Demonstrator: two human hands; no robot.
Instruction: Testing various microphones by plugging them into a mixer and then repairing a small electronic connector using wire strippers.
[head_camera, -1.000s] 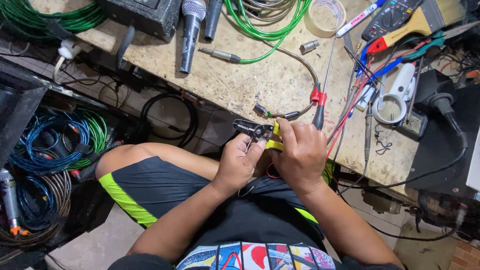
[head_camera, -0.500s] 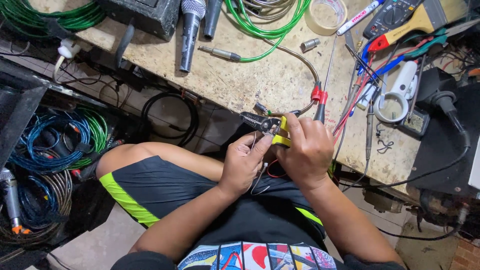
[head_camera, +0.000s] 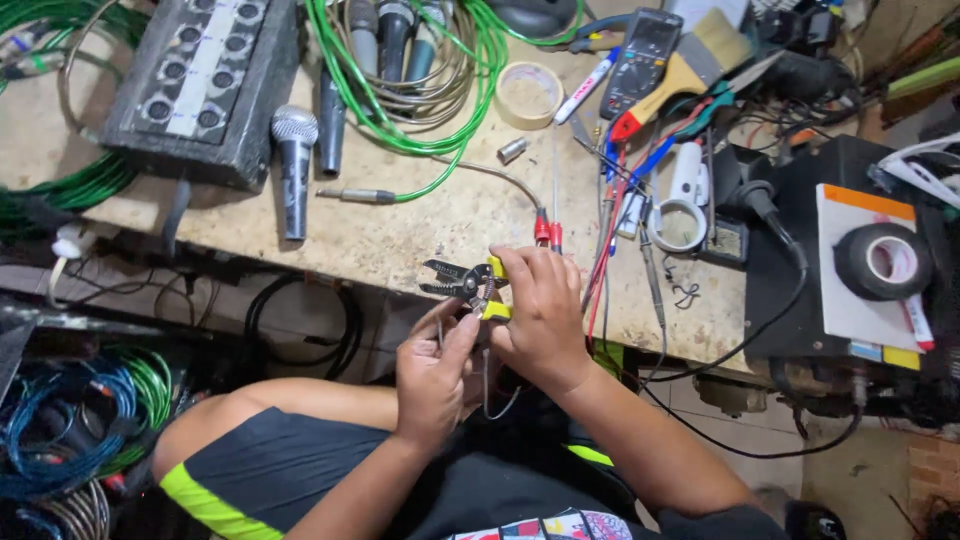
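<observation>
Wire stripper (head_camera: 465, 285) gripped by right hand (head_camera: 540, 315).

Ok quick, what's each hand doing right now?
Left hand: fingers pinched shut on a thin grey wire.
Right hand: closed around the yellow-handled wire strippers.

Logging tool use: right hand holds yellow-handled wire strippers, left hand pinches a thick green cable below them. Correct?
Not quite. In the head view the left hand pinches a thin dark wire, not a green cable. The right hand does hold the yellow-handled wire strippers.
</observation>
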